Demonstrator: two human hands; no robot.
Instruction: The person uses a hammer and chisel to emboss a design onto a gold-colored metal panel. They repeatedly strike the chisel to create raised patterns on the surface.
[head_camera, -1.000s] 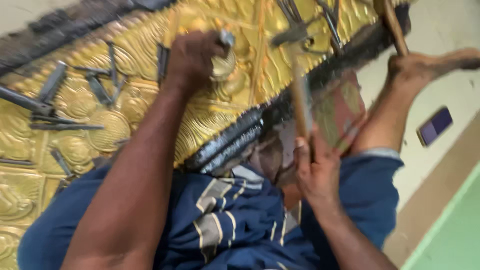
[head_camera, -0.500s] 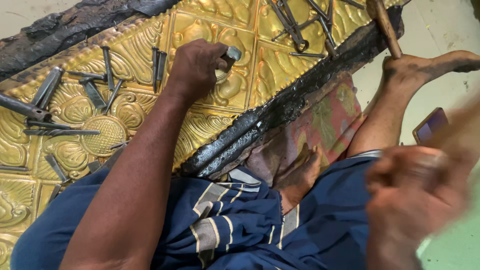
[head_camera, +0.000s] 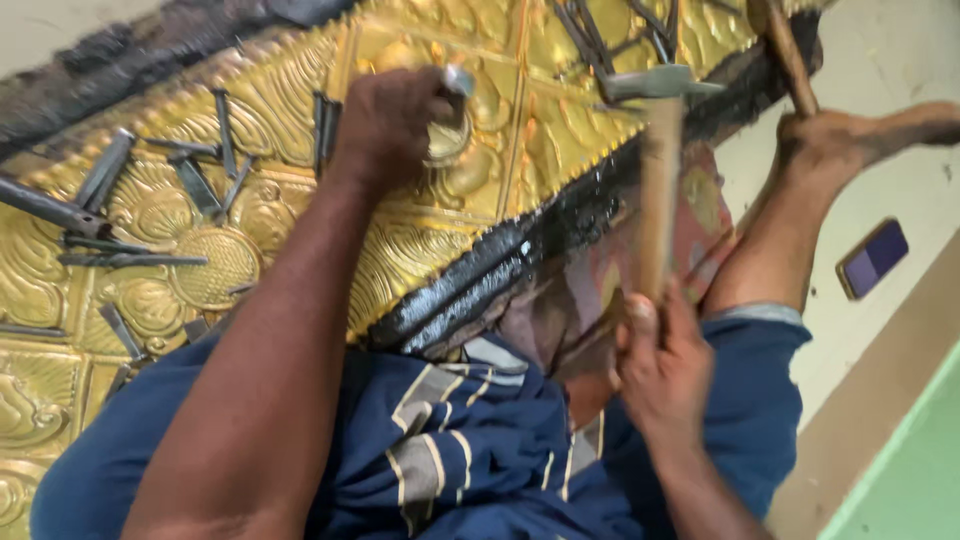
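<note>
Left hand (head_camera: 385, 125) is curled tight around a steel punch (head_camera: 455, 85), tip down on the embossed golden metal sheet (head_camera: 420, 250). Right hand (head_camera: 660, 365) is clenched on the wooden handle of a hammer (head_camera: 655, 150), its head hanging just right of the punch, blurred. Loose chisels (head_camera: 110, 215) lie scattered over the sheet's left part, more at the top edge. The left forearm hides part of the sheet. A bare foot (head_camera: 850, 135) rests right; a dark phone (head_camera: 873, 258) lies on the floor.
</note>
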